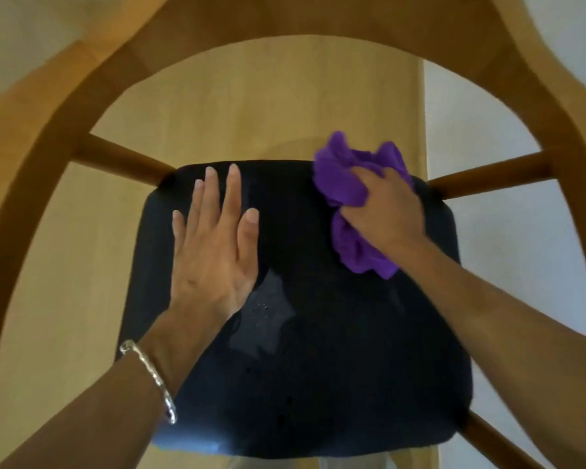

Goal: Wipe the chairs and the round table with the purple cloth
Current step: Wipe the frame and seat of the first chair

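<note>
Head view: the camera looks straight down onto one chair [31,170], its curved wooden rail ringing a dark seat [318,367]. The right hand [383,211] grips the cloth [345,187], fingers curled into a bunched purple wad that it presses onto the far right corner of the seat. Part of the cloth sticks out past the seat's back edge. The left hand [214,245] lies flat on the far left of the seat, palm down, fingers straight and slightly spread, holding nothing. A bracelet [149,380] sits on that wrist. Just beside the heel of the left hand a pale, shiny patch [268,309] shows on the seat, possibly damp. The floor [251,106] under the chair is light wood. The round table is not in view.

Risks from here, as a judgement:
- The cloth is balled up, so only a small face of it meets the seat, and passes could leave unwiped strips between them.
- The wad is at the back edge, so a stroke pushed further away could run it off the seat, or snag it on the right spindle [487,179].
- The planted left hand covers a stretch of seat that would be missed unless it moves.
- The shiny patch could be skipped or smeared.
- Hard pressure from both hands might slide the chair on the smooth floor.
- The rail looks untouched and is easy to forget.
</note>
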